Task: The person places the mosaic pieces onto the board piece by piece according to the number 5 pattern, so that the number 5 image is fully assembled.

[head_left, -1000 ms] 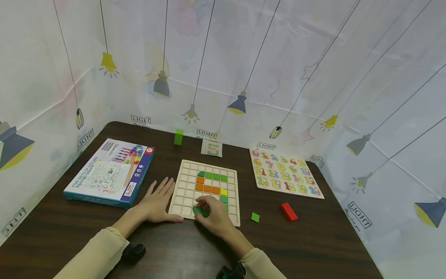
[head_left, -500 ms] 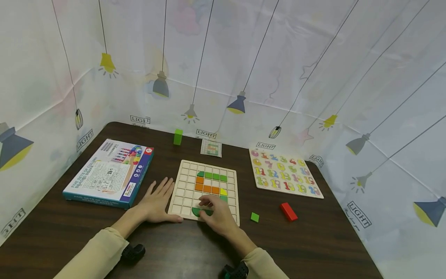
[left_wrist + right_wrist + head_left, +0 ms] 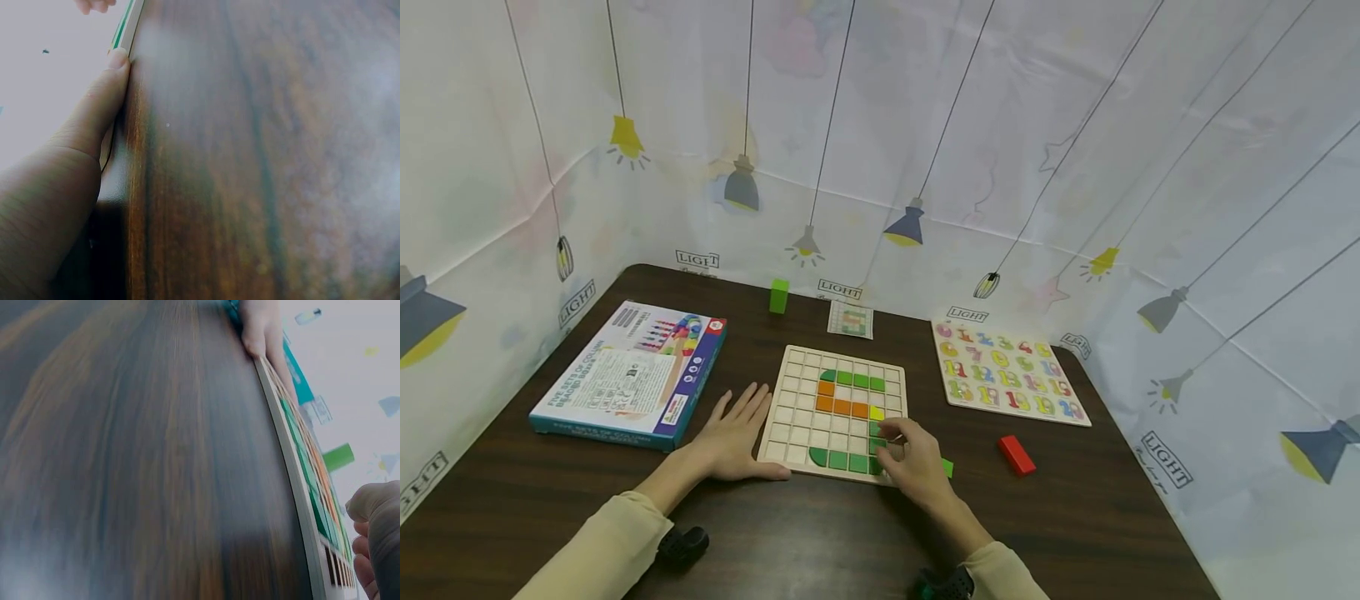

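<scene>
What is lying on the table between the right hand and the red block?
In the head view, a small green tile lies between the right hand and the red block, partly hidden by the hand.

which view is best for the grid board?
Head view: the whole grid board shows from above, with its coloured tiles. Left wrist catches only its edge beside the thumb; right wrist shows a blurred, steeply slanted side view.

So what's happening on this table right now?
A person is filling a wooden grid board with coloured tiles. The left hand lies flat on the table, its thumb against the board's near left edge. The right hand hovers with curled fingers over the near right corner, beside the green tiles in the bottom row. A small green tile and a red block lie loose to the right.
</scene>
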Motion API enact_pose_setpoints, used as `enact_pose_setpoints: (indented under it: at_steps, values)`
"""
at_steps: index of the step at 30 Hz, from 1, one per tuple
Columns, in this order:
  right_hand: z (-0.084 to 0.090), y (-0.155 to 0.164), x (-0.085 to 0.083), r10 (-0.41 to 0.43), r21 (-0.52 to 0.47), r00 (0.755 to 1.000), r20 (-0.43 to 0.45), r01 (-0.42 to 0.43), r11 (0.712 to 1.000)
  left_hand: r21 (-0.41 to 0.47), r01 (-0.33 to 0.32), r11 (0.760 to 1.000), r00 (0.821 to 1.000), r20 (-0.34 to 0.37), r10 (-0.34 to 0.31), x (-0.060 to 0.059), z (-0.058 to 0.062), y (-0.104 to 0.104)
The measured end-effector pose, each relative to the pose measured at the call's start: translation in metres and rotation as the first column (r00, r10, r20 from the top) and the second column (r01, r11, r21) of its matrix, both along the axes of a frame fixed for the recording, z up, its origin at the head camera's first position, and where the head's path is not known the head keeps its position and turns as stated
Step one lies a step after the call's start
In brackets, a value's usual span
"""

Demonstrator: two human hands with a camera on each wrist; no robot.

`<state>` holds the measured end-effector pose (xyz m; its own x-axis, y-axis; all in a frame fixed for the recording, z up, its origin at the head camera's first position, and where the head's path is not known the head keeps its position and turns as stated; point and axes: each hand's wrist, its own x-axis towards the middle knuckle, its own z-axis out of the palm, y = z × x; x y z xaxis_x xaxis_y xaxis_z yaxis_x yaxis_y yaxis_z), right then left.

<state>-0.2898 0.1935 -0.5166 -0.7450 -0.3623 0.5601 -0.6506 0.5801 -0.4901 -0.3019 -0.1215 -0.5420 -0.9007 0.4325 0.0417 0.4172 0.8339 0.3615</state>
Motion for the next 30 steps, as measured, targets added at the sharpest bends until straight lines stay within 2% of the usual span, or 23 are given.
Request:
enact_pose_setpoints:
  at_steps: [8, 13, 19, 30]
  values:
    - [-0.003, 0.037, 0.007, -0.108, -0.012, 0.994, 0.025, 0.108, 0.994, 0.002, -0.002, 1.0, 1.0, -0.002, 0.002, 0.0, -0.001, 0.0]
    - [-0.004, 0.057, 0.009, -0.176, -0.013, 0.983, 0.048, 0.177, 0.984, 0.008, 0.0, 1.0, 1.0, 0.008, 0.0, 0.002, 0.003, 0.0]
    - [-0.004, 0.074, 0.014, -0.2, -0.019, 0.977, 0.069, 0.202, 0.979, 0.029, -0.004, 1.0, 1.0, 0.02, 0.004, 0.004, 0.008, -0.001]
    - [-0.009, 0.093, 0.019, -0.266, 0.002, 0.96, 0.091, 0.266, 0.964, 0.016, -0.004, 1.0, 1.0, 0.02, 0.004, 0.004, 0.007, 0.0]
